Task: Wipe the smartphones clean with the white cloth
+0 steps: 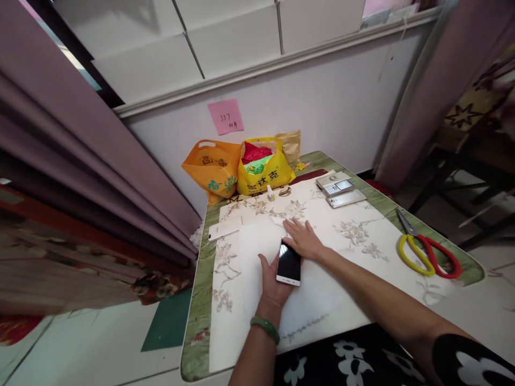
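Note:
My left hand (271, 284) holds a white-edged smartphone (288, 265) with a dark screen, just above the table's white floral cloth (354, 236). A green bangle (264, 327) sits on that wrist. My right hand (302, 238) lies with fingers stretched out, its palm side touching the phone's top end and the cloth beside it. Both hands are near the middle of the table.
Two yellow-orange shopping bags (241, 169) stand at the table's back edge against the wall. Several phones (340, 190) lie at the back right, another white phone (223, 231) at the left. Red-and-yellow scissors (426, 252) lie at the right edge. Curtains hang on both sides.

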Demonstrator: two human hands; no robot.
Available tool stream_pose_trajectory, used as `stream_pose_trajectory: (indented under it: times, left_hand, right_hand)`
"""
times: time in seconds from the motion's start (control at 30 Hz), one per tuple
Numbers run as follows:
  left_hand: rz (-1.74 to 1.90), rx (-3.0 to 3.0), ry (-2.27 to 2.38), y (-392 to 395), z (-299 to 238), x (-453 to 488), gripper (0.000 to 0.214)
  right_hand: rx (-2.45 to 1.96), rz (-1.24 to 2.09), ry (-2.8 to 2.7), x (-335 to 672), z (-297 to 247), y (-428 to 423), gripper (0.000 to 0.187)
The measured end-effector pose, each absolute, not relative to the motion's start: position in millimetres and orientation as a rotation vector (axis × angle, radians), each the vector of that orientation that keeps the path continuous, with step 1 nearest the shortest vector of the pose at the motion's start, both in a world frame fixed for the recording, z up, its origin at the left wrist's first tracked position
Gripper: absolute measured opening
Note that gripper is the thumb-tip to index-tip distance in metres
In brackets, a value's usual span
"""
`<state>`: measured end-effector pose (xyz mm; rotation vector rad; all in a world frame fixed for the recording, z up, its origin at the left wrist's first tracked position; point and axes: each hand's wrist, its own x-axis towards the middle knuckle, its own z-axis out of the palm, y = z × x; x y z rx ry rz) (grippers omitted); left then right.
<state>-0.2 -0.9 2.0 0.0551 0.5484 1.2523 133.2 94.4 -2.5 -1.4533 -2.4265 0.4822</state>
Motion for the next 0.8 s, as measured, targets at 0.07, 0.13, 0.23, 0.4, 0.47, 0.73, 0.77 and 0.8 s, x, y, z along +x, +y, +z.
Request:
stream_pose_trajectory:
  times: [0.07, 0.13, 0.23, 0.4, 0.47, 0.73, 0.77, 0.8]
  left_hand:
    - [1.254, 0.075, 0.542, -2.4, 2.3, -1.0, 0.073]
    - [1.255, 0.083, 0.555, -2.8, 2.4, -1.9, 0.077]
    - [1.251, 0.089, 0.564, -2.0, 1.5, -2.8, 0.079]
    - [1.219, 0.09, 0.484, -3.2, -1.0, -5.9, 0.078]
    - [1.184, 0.092, 0.446, -4.6, -0.6, -7.6, 0.079]
    - [1.132, 0.106, 0.461, -4.1, 2.0, -7.1, 0.08]
    - [1.144, 0.111, 0.461, -3.8, 1.9, -6.3, 0.078]
    - [1.17, 0.119, 0.46, -3.8, 1.9, -5.5, 0.075]
  right_hand:
    - [-1.545, 0.392, -2.315, 148.5, -4.0, 105.9, 0.062]
    - [-1.558, 0.226, -2.243, 163.8, -3.8, 107.9, 0.056]
    - [-1.525, 0.054, -2.216, 180.0, 2.1, 102.3, 0.053]
    - [-1.729, 0.126, -2.166, 189.9, 21.4, 102.5, 0.035]
    - [-1.791, 0.134, -2.119, 192.8, 31.4, 108.0, 0.028]
    - [-1.392, 0.908, -1.854, 188.5, 79.7, 91.6, 0.043]
    - [-1.228, 1.158, -1.85, 184.2, 81.0, 87.4, 0.048]
    - [-1.113, 1.332, -1.841, 179.1, 80.0, 84.3, 0.053]
